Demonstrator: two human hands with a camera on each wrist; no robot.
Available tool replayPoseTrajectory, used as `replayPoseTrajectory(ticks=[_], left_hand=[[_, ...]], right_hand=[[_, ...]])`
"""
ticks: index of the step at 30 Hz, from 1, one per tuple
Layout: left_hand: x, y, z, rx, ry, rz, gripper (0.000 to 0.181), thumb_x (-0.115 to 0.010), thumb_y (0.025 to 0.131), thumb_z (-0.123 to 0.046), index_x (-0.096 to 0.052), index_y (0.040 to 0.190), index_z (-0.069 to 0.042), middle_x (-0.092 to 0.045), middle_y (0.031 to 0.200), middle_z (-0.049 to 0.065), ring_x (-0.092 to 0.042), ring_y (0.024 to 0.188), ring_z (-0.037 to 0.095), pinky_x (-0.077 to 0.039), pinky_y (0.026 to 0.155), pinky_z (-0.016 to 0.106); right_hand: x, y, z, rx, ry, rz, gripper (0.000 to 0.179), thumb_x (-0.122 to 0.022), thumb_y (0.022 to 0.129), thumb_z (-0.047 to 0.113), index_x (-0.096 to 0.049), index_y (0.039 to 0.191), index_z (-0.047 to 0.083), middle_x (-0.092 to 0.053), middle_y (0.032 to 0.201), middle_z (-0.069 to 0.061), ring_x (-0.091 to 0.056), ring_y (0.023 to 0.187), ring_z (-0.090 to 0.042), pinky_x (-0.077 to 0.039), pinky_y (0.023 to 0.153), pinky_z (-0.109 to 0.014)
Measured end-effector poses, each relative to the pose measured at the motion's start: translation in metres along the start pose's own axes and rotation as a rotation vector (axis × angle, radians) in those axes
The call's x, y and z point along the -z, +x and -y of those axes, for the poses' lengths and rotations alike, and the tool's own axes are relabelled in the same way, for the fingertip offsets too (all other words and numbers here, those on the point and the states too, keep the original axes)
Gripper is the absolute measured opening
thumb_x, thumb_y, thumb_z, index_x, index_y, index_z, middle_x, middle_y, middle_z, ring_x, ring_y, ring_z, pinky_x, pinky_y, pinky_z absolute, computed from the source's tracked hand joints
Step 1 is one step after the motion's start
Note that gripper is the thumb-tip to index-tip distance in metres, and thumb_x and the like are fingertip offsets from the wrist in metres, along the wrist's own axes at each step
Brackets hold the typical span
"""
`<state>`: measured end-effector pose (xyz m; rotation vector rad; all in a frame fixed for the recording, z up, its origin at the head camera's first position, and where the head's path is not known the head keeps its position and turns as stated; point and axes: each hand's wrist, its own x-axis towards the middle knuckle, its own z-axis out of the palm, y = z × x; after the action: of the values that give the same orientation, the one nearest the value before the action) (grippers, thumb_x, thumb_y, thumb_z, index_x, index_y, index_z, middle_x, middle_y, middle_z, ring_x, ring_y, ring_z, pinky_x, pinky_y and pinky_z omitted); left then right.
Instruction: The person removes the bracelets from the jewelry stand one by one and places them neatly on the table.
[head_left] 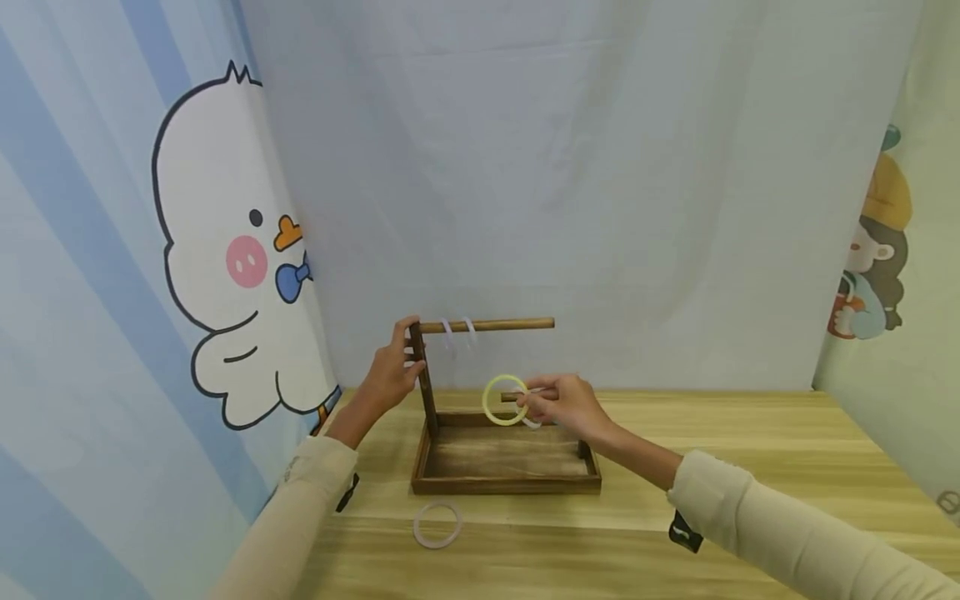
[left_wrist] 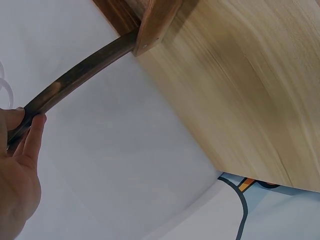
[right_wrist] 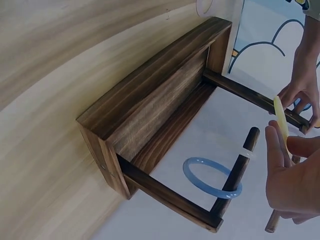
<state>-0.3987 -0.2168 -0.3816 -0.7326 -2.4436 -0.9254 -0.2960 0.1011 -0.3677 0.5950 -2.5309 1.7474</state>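
Observation:
My left hand grips the top of the tall left post of a dark wooden stand, thumb and fingers on either side of it. A yellow ring is pinched between the thumb and fingers of my right hand, held close to the tip of the lower rod. In the right wrist view, a blue ring and a whitish ring hang on that lower rod. Two pale rings, one left of the other, hang on the upper rod.
The stand's shallow tray base rests on the wood-grain table. A pale pinkish ring lies flat on the table before it. Behind hangs a plain grey-white curtain; printed cloths flank the table.

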Motion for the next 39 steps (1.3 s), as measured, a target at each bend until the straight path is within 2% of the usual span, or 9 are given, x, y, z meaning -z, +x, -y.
replayPoseTrajectory(ticks=[4, 7, 15, 19, 24, 27, 32, 39], left_hand=[[0.0, 0.0, 0.001, -0.002, -0.002, -0.005, 0.079, -0.069, 0.094, 0.011, -0.025, 0.156, -0.01, -0.066, 0.123, 0.031, -0.073, 0.103, 0.044, -0.065, 0.082, 0.05], [0.0, 0.0, 0.002, -0.002, -0.001, -0.005, 0.079, -0.07, 0.094, 0.011, -0.025, 0.156, -0.01, -0.066, 0.123, 0.03, -0.073, 0.103, 0.043, -0.065, 0.083, 0.049], [-0.001, -0.003, -0.002, -0.02, -0.009, -0.006, 0.08, -0.07, 0.094, 0.012, -0.025, 0.156, -0.009, -0.066, 0.123, 0.03, -0.073, 0.103, 0.044, -0.064, 0.084, 0.049], [-0.001, -0.005, 0.0, -0.021, -0.018, -0.006, 0.079, -0.069, 0.094, 0.012, -0.025, 0.156, -0.009, -0.066, 0.122, 0.032, -0.073, 0.102, 0.044, -0.064, 0.083, 0.05], [0.001, -0.003, 0.005, -0.039, -0.019, -0.014, 0.077, -0.068, 0.095, 0.011, -0.025, 0.155, -0.008, -0.065, 0.123, 0.032, -0.072, 0.103, 0.045, -0.064, 0.084, 0.05], [0.002, -0.001, 0.005, -0.032, -0.016, -0.016, 0.076, -0.068, 0.095, 0.01, -0.025, 0.155, -0.009, -0.065, 0.124, 0.03, -0.073, 0.104, 0.044, -0.065, 0.083, 0.05], [0.003, 0.002, 0.003, -0.006, -0.039, 0.016, 0.076, -0.067, 0.097, 0.008, -0.024, 0.157, -0.011, -0.064, 0.128, 0.029, -0.072, 0.107, 0.043, -0.064, 0.087, 0.049], [0.006, -0.003, 0.002, -0.009, -0.05, 0.019, 0.076, -0.067, 0.097, 0.009, -0.023, 0.156, -0.009, -0.063, 0.128, 0.031, -0.072, 0.106, 0.045, -0.064, 0.086, 0.051]], right_hand=[[-0.006, -0.002, -0.004, 0.002, 0.003, 0.024, 0.029, -0.06, 0.103, -0.001, -0.063, 0.129, -0.014, -0.075, 0.108, -0.025, -0.077, 0.09, -0.03, -0.065, 0.078, -0.03], [-0.008, -0.005, -0.006, 0.011, -0.007, 0.041, 0.032, -0.061, 0.104, 0.0, -0.061, 0.131, -0.015, -0.076, 0.108, -0.024, -0.077, 0.089, -0.03, -0.065, 0.079, -0.03], [-0.017, -0.013, -0.01, -0.001, -0.011, 0.083, 0.036, -0.059, 0.104, 0.001, -0.057, 0.134, -0.018, -0.075, 0.107, -0.025, -0.077, 0.09, -0.035, -0.066, 0.079, -0.033], [-0.024, -0.014, -0.012, -0.021, -0.015, 0.086, 0.035, -0.061, 0.104, 0.001, -0.058, 0.134, -0.017, -0.076, 0.107, -0.022, -0.077, 0.089, -0.031, -0.066, 0.081, -0.038], [-0.031, -0.017, -0.012, -0.032, -0.007, 0.113, 0.036, -0.062, 0.104, 0.002, -0.059, 0.134, -0.016, -0.075, 0.109, -0.025, -0.076, 0.094, -0.036, -0.066, 0.082, -0.037], [-0.035, -0.018, -0.014, -0.025, 0.004, 0.148, 0.036, -0.061, 0.104, 0.002, -0.057, 0.134, -0.018, -0.074, 0.111, -0.028, -0.075, 0.097, -0.039, -0.065, 0.084, -0.041], [-0.04, -0.022, -0.018, -0.053, 0.01, 0.169, 0.036, -0.062, 0.103, 0.001, -0.058, 0.133, -0.018, -0.075, 0.108, -0.024, -0.076, 0.096, -0.036, -0.065, 0.083, -0.045], [-0.054, -0.025, -0.029, -0.047, 0.04, 0.245, 0.033, -0.057, 0.102, -0.004, -0.058, 0.13, -0.021, -0.072, 0.108, -0.033, -0.073, 0.097, -0.048, -0.065, 0.081, -0.045]])
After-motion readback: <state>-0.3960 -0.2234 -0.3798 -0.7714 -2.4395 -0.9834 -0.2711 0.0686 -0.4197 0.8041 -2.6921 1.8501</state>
